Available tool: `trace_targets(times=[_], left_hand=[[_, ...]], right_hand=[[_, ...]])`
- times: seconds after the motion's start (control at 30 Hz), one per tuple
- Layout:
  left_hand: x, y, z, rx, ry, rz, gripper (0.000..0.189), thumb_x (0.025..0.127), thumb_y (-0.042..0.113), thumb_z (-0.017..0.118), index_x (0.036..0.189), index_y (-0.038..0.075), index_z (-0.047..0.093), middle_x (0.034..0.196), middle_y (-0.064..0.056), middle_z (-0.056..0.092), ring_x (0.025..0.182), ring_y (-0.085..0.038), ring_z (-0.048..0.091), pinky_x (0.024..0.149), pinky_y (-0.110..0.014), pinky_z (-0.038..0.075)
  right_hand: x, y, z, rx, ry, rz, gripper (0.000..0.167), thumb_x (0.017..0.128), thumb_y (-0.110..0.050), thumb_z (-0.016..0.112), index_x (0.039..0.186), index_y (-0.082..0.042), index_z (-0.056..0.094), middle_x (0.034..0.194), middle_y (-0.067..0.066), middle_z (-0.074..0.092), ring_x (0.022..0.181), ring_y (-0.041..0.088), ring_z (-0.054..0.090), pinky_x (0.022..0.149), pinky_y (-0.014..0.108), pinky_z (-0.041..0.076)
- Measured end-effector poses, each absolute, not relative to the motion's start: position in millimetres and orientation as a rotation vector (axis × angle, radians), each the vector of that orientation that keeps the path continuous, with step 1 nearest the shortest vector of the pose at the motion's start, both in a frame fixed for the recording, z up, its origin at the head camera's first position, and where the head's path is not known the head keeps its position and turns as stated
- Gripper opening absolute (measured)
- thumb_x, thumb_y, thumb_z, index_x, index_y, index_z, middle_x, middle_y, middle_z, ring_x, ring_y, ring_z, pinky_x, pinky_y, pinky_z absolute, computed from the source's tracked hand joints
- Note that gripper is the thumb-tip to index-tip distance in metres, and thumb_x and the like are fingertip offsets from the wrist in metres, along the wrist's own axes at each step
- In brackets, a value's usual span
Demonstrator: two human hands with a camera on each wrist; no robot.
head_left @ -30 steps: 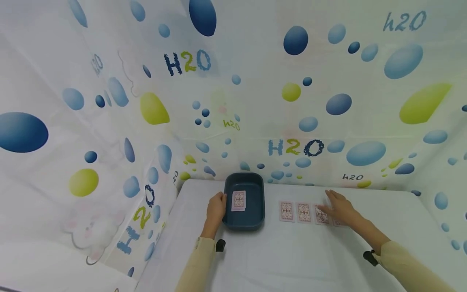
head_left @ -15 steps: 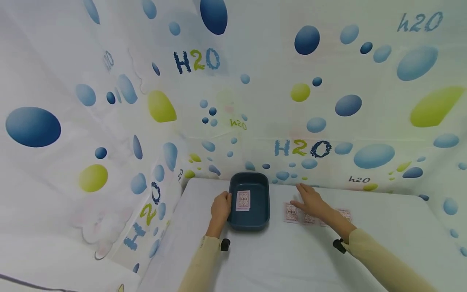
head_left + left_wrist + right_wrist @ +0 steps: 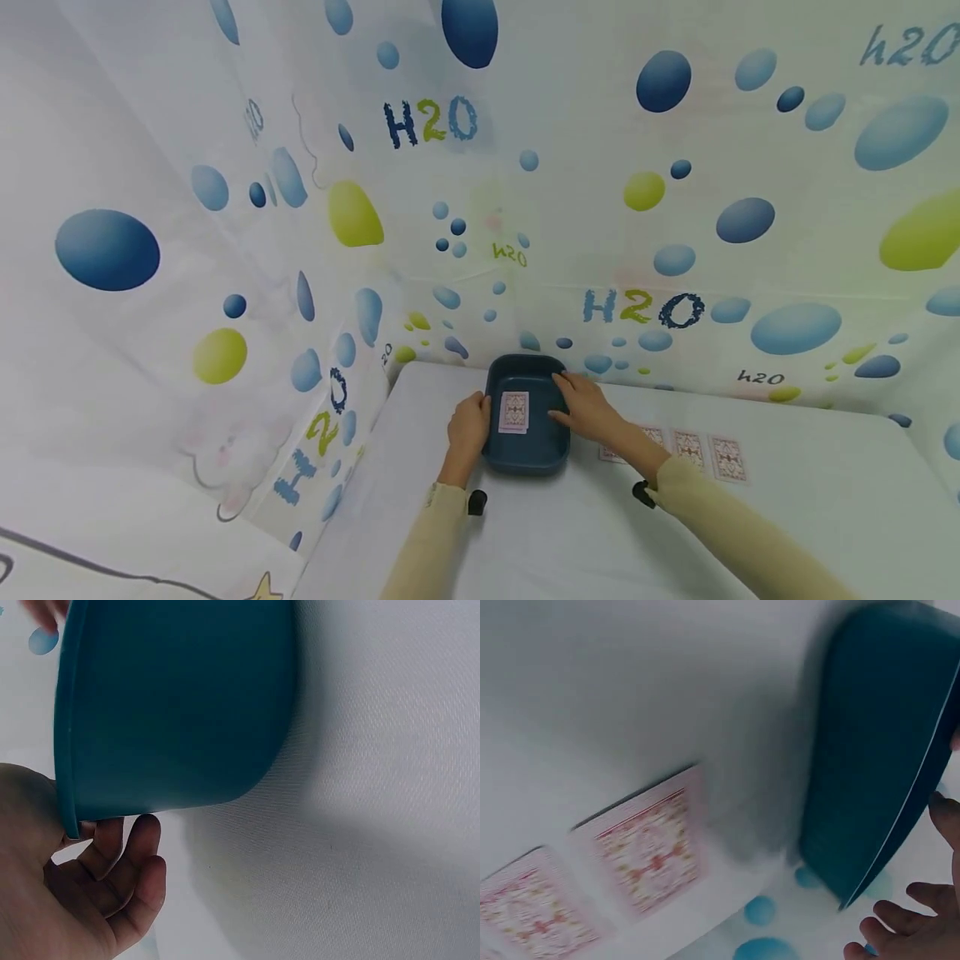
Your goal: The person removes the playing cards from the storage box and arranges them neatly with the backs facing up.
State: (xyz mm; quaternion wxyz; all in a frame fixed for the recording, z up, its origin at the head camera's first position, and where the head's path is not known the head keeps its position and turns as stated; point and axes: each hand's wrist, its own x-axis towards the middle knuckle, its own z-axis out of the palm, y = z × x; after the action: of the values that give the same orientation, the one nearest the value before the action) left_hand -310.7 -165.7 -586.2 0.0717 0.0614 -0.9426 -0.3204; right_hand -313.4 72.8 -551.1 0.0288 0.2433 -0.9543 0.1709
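The left rim of a dark blue bin (image 3: 525, 454) is gripped by the left hand (image 3: 468, 425), with fingers curled against the outer wall. The right hand (image 3: 588, 410) is held at the opposite rim, its thumb and fingers spread apart. Inside the bin, patterned cards (image 3: 514, 412) are stacked; to its right, four matching cards (image 3: 727, 459) are lined up on the tabletop (image 3: 555, 533), partly covered by the right forearm (image 3: 637, 450).

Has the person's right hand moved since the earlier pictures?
Yes. In the head view, the right hand moved left, judged against the row of cards, and is now at the blue tray.
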Motion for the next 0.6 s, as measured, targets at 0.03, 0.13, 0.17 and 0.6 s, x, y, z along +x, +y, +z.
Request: trace_targets(times=[0.03,0.13,0.17,0.6], left_hand=[[-311,-167,-586,0.181,-2.832,-0.958,0.032,0.105,0.025,0.051,0.076,0.011,0.051,0.067,-0.004,0.048,0.059,-0.019,0.045,0.052,-0.032,0.032],[-311,-169,-586,0.162,-2.820,-0.957,0.033,0.105,0.025,0.052,0.075,0.011,0.051,0.067,-0.004,0.047,0.058,-0.019,0.044,0.051,-0.032,0.031],[-310,-169,-585,0.157,-2.814,-0.960,0.033,0.105,0.024,0.052,0.075,0.011,0.050,0.066,-0.004,0.047,0.058,-0.019,0.044,0.051,-0.033,0.031],[-308,-169,-584,0.126,-2.826,-0.945,0.032,0.104,0.024,0.053,0.075,0.012,0.052,0.066,-0.003,0.049,0.058,-0.017,0.045,0.050,-0.032,0.033]], right_hand=[[-315,65,-551,0.775,-2.950,0.515,0.071,0.095,-0.032,0.069,0.148,0.005,0.039,0.148,0.031,0.043,0.138,0.048,0.041,0.111,0.062,0.034],[-322,41,-552,0.839,-2.968,0.466,0.071,0.095,-0.033,0.070,0.147,0.004,0.040,0.147,0.030,0.044,0.138,0.046,0.042,0.111,0.062,0.034],[-324,33,-553,0.849,-2.976,0.460,0.070,0.095,-0.032,0.070,0.147,0.004,0.040,0.147,0.030,0.045,0.138,0.046,0.042,0.111,0.061,0.034],[-346,-19,-568,0.697,-3.296,0.388,0.070,0.093,-0.028,0.073,0.147,0.001,0.040,0.145,0.026,0.047,0.135,0.042,0.047,0.107,0.056,0.042]])
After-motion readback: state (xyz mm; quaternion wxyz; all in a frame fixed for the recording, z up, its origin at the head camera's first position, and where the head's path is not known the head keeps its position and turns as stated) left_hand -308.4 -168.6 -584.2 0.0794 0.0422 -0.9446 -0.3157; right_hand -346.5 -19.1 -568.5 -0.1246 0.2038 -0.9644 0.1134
